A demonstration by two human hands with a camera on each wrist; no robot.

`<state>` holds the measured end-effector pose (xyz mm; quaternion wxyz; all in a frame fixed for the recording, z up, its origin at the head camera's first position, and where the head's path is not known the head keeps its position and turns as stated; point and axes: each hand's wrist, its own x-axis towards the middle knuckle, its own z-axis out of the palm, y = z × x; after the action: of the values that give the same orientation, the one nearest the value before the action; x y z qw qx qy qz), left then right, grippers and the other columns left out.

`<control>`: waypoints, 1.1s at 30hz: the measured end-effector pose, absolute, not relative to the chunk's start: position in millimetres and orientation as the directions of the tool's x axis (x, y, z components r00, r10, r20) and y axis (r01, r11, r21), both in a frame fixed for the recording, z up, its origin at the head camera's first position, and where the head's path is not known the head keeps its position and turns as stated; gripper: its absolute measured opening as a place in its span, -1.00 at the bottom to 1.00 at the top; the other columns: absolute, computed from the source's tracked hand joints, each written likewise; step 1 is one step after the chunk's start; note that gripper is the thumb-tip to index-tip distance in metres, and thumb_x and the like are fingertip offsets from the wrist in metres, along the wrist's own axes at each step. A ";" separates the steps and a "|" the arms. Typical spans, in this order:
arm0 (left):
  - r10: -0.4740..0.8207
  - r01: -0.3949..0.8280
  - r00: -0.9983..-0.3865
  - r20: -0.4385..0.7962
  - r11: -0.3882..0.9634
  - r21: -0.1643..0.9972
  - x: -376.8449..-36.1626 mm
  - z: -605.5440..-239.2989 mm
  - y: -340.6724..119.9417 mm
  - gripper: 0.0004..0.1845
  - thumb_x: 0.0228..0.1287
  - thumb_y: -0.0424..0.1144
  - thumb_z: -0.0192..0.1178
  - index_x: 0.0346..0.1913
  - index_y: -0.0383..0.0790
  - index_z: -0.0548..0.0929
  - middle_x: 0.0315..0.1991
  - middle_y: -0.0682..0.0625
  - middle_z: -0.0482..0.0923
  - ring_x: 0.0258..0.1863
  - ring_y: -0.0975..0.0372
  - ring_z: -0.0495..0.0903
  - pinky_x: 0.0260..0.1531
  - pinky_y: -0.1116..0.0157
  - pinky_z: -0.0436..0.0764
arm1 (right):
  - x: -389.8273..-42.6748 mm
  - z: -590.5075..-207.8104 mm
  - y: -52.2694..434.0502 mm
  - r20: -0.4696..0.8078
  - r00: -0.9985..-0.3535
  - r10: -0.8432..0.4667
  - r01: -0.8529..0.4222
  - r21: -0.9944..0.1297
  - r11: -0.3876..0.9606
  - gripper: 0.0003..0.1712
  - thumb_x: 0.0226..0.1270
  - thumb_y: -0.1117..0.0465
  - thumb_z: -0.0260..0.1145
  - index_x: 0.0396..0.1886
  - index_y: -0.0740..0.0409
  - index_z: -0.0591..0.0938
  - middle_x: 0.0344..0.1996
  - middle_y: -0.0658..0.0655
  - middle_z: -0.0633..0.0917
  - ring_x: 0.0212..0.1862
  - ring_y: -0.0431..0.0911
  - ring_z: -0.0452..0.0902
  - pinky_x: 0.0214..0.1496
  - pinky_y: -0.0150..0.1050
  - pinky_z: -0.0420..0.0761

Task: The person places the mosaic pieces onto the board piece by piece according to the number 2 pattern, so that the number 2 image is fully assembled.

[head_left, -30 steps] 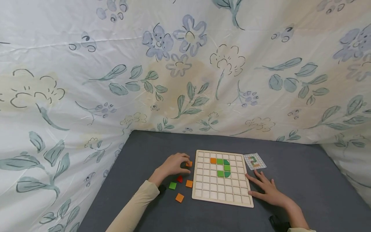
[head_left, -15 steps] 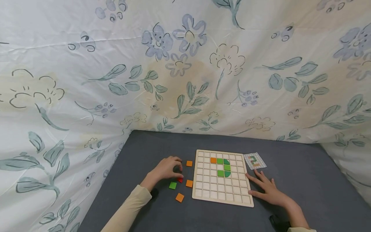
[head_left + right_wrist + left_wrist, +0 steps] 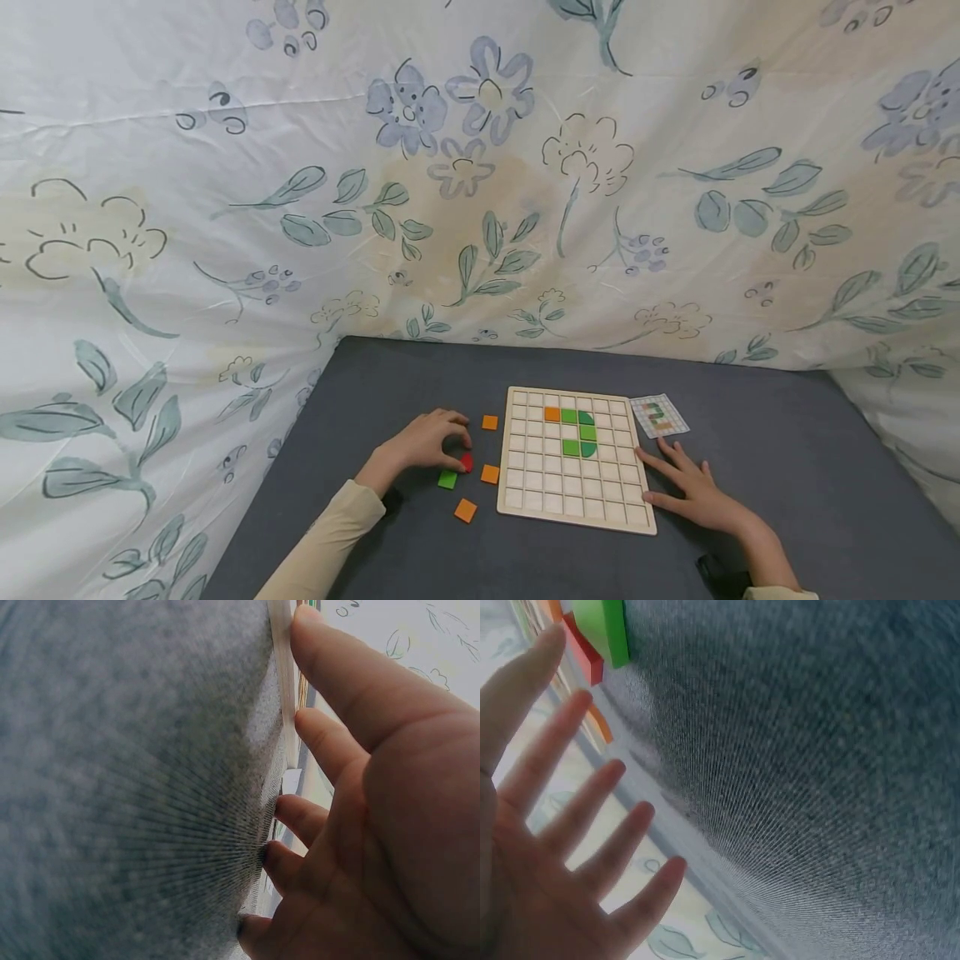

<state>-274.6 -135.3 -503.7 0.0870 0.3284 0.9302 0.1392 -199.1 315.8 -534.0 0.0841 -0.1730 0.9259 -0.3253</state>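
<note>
The red tile (image 3: 467,462) lies on the grey tabletop (image 3: 750,467) left of the wooden grid board (image 3: 573,500), touching the green tile (image 3: 447,479); the left hand (image 3: 423,442) curls over it, fingertips seemingly touching it, though a pinch cannot be confirmed. The right hand (image 3: 693,492) rests flat, fingers spread, against the board's edge. In the left wrist view, fingers (image 3: 570,795) are spread, red tile (image 3: 581,649) beyond them. In the right wrist view, fingers (image 3: 337,682) touch the board's rim (image 3: 282,675). A loose hold could nudge the neighbouring tile or drop this one.
</note>
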 end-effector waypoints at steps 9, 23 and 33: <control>0.662 0.612 -0.743 -0.098 0.731 0.300 -273.6 -503.0 -135.9 -0.75 0.03 -0.08 0.38 -0.17 0.10 0.67 0.22 -0.02 0.39 0.24 0.01 0.31 0.14 -0.10 0.33 | -199.6 -536.1 316.4 -0.032 -0.925 -0.378 -0.274 -0.633 0.724 -0.24 0.20 0.00 0.29 0.37 0.04 0.28 0.37 0.52 -0.01 0.31 0.56 -0.31 0.01 0.59 -0.38; 0.614 0.589 -0.789 -0.030 0.769 0.248 -272.8 -510.1 -132.9 -0.71 -0.02 0.18 0.33 -0.42 0.10 0.56 0.19 0.02 0.43 0.17 0.06 0.37 0.04 -0.03 0.42 | -199.0 -536.3 316.8 -0.031 -0.923 -0.383 -0.274 -0.646 0.712 -0.24 0.20 0.01 0.30 0.38 0.04 0.27 0.37 0.52 -0.03 0.31 0.56 -0.34 0.03 0.57 -0.42; 0.609 0.586 -0.793 -0.013 0.769 0.255 -271.8 -510.3 -130.7 -0.67 -0.06 0.21 0.34 -0.44 0.07 0.55 0.19 0.00 0.43 0.17 0.06 0.37 0.05 -0.05 0.41 | -198.5 -534.9 315.4 -0.040 -0.925 -0.378 -0.265 -0.644 0.718 -0.23 0.20 0.01 0.29 0.38 0.05 0.26 0.37 0.52 -0.04 0.32 0.55 -0.35 0.03 0.56 -0.43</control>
<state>-271.8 -130.7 -510.3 0.0477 0.3183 0.9392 0.1197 -198.5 315.4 -534.9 0.0847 -0.1740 0.9229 -0.3330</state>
